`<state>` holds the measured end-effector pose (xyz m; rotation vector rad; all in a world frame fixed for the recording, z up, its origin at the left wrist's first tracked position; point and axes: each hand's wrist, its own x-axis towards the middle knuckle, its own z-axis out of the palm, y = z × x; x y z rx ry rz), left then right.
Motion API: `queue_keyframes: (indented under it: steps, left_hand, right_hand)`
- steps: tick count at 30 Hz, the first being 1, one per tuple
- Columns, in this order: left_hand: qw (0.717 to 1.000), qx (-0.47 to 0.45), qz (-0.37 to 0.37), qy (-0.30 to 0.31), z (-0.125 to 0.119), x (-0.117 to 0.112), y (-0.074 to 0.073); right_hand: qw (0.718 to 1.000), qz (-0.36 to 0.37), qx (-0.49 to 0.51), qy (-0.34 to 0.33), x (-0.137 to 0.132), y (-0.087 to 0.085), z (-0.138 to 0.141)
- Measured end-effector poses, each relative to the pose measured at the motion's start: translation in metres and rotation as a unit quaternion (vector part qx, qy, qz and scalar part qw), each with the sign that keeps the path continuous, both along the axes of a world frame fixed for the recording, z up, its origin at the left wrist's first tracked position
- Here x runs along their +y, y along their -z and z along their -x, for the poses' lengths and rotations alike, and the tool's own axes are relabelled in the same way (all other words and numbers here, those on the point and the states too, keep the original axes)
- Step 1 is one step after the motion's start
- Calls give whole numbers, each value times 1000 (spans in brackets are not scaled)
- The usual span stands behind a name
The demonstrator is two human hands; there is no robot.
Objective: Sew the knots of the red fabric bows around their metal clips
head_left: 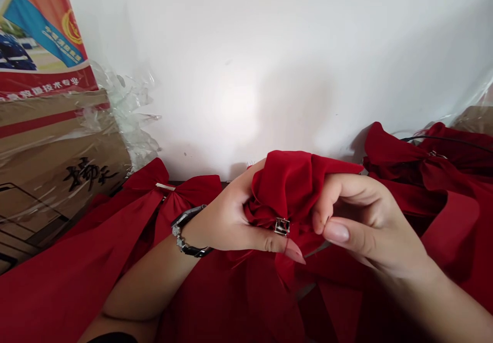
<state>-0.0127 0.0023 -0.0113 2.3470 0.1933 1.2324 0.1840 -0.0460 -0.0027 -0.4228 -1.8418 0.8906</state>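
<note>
My left hand (234,220) is wrapped round a gathered red velvet bow (292,178), its thumb lying along the lower edge. A small metal clip (282,226) sits on the bow's folds just above that thumb. A fine red strand hangs from about the clip down to the thumbnail. At the bow's right side, my right hand (370,225) has its thumb and index fingertips pressed together. Whatever is in this pinch, if anything, is too small to make out. The back of the bow is hidden.
Another red bow (173,186) with a metal clip lies at left, its long tail toward me. More red bows (408,153) are heaped at right, a dark cable across them. A taped cardboard box (57,148) stands left, by a white wall (231,50).
</note>
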Motion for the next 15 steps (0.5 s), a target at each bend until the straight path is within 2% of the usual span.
queue_keyframes:
  steps: [5, 8, 10, 15]
  left_hand:
    - [1000, -21, 22, 9, -2, 3, 3]
    - [998, -41, 31, 35, -4, 4, 6]
    - [997, -48, 30, 52, -4, 5, 6]
    - [998, -36, -26, 46, -6, 2, 2]
  right_hand:
    - [995, 68, 44, -55, 13, 10, 0]
    - [992, 67, 77, -69, 15, 10, 1]
    - [996, 47, 59, -37, 11, 6, 1]
    - [993, -27, -57, 103, -12, -5, -4]
